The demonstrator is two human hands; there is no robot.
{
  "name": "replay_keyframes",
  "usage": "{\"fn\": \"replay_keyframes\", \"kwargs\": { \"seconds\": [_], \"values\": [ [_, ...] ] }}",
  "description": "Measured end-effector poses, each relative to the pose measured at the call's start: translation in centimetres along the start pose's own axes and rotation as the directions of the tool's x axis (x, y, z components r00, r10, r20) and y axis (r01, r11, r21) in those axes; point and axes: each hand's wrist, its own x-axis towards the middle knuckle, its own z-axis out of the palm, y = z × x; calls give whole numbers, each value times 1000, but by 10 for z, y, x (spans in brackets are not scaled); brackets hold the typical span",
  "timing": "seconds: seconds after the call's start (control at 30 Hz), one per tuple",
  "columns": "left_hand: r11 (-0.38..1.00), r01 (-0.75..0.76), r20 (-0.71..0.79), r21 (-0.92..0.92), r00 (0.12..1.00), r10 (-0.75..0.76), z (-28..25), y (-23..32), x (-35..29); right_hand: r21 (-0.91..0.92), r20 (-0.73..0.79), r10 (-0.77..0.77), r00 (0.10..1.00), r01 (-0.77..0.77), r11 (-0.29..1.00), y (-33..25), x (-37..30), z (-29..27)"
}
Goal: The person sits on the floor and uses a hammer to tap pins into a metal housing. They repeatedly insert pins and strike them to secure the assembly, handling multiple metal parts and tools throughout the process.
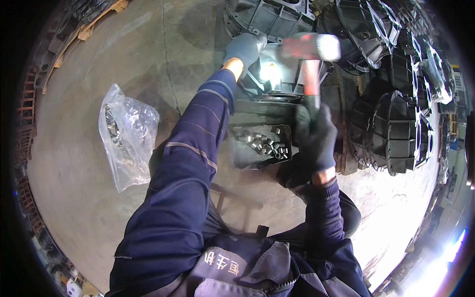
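Observation:
My right hand (316, 136), in a dark glove, is wrapped round the handle of a hammer (309, 76) with red on its head and handle. The hammer head is raised and smeared by motion. My left hand (245, 52), in a grey glove, reaches forward to the edge of a grey metal housing (289, 84). Its fingers are closed at the rim, and I cannot make out what they hold. Between my arms and below the housing, a dark bin (240, 158) holds several small metal sleeves (267, 147).
A clear plastic bag (129, 143) with metal parts lies on the concrete floor (74, 143) at left. Ribbed metal housings (396, 131) stand stacked at right, and another housing (269, 20) lies beyond my left hand. Racks or pallets (62, 42) line the far left.

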Motion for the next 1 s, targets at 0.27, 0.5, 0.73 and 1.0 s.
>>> {"fn": "replay_keyframes", "kwargs": {
  "seconds": [0.27,0.5,0.73,1.0],
  "values": [
    [995,96,31,-38,995,-95,-8,11,-5,-104,110,-62,992,73,992,16,21,-18],
    [995,89,4,-48,996,-89,-1,6,-2,-106,52,-12,999,17,994,12,17,-5],
    [994,92,-27,-56,995,-93,-1,6,-1,-182,108,-1,994,20,983,26,11,-9],
    [1000,-17,-33,7,999,17,4,-2,9,-297,192,-16,981,74,952,22,15,9]
  ]
}}
